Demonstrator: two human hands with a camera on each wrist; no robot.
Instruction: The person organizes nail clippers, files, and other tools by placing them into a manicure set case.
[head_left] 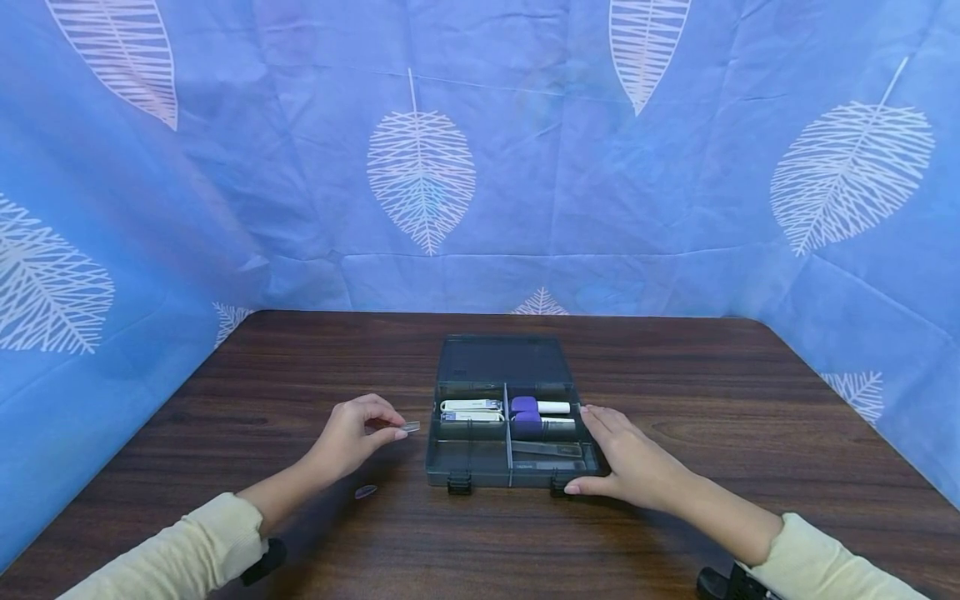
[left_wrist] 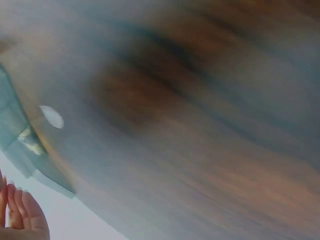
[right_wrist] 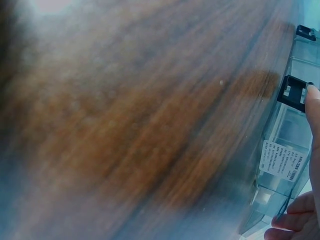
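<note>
Between thumb and fingers, my left hand point(head_left: 358, 433) pinches a small clear plastic piece point(head_left: 410, 427), just left of an open dark translucent compartment box point(head_left: 468, 477). My right hand point(head_left: 637, 460) rests with extended fingers along the box's right edge, its thumb at the front right latch point(right_wrist: 295, 93). Inside, two white nail clippers point(head_left: 472, 406) lie in the left half. Across the divider are two purple-and-white items point(head_left: 525, 406), with a flat greyish strip point(head_left: 546, 449) nearer the front. A thin clear oval piece point(head_left: 365, 492) lies on the table below my left hand.
The box lid point(head_left: 504, 358) lies folded back behind it on the dark wooden table point(head_left: 315, 358). A printed white label point(right_wrist: 282, 160) shows on the box in the right wrist view. Blue cloth point(head_left: 525, 183) with white leaf prints surrounds the table's back and sides.
</note>
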